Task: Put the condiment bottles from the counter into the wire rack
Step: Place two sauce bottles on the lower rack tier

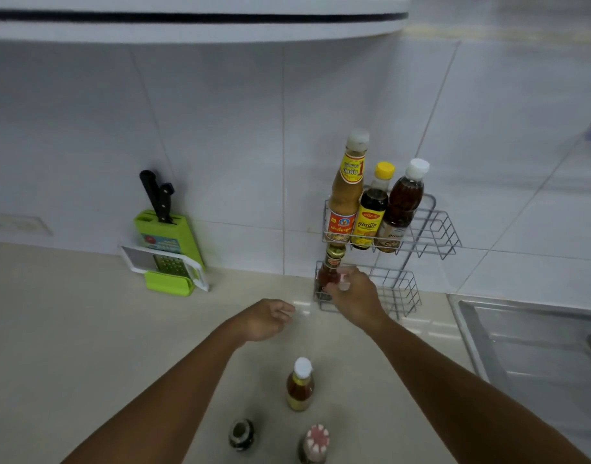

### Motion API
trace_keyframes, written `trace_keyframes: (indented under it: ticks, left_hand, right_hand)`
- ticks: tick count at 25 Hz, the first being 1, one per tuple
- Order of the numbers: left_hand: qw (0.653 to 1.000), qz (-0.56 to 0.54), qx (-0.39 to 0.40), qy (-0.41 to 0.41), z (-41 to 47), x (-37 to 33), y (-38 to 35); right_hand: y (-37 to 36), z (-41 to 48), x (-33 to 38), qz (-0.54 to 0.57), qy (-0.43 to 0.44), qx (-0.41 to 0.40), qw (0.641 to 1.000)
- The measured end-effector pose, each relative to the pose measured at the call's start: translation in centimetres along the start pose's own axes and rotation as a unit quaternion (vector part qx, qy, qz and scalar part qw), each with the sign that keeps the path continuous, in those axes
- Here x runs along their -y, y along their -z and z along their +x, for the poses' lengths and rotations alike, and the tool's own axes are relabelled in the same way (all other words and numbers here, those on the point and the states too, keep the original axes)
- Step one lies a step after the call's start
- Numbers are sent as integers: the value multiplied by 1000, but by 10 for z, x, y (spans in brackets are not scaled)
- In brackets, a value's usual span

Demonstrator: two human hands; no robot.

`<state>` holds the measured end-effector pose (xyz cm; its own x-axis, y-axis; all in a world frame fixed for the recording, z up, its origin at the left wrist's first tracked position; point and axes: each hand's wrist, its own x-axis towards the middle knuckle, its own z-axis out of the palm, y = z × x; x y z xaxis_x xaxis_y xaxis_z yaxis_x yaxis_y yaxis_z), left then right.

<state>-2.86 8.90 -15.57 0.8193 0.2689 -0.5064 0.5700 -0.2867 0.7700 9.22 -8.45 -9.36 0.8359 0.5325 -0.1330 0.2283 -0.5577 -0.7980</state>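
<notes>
A two-tier wire rack (433,229) hangs on the tiled wall. Its upper tier holds three bottles: a tall tan sauce bottle (346,195), a yellow-capped dark bottle (371,212) and a white-capped brown bottle (403,202). A red sauce bottle (329,274) with a gold cap stands at the left of the lower tier (401,293). My right hand (356,296) is at that tier, curled around a small pale-topped bottle (344,279) that it mostly hides. My left hand (270,318) hovers over the counter, loosely curled and holding nothing. Three bottles stand on the counter near me: white-capped amber (300,385), dark-topped (241,433), pink-capped (315,442).
A green knife block (160,229) with two black-handled knives leans on the wall at the left, a grater (168,264) in front of it. A steel sink (538,346) lies to the right of the rack. A white cabinet (193,25) hangs overhead.
</notes>
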Motion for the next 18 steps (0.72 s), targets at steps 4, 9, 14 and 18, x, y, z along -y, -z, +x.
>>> trace_keyframes:
  ticks: [4,9,14,18]
  left_hand:
    - [997,67,34,-31,-23,32,-12]
    - [992,91,77,-48,-41,44,-27]
    - [990,61,59,-112,-71,11,-37]
    - [972,-81,-39,-219,-91,-50,-38]
  right_hand:
    - [-14,-70,1,-135,93,275,947]
    - [-41,-100,-18,-233,145,261,925]
    - [17,-98,8,-36,141,182,972]
    - [74,-83,58,66,176,122,975]
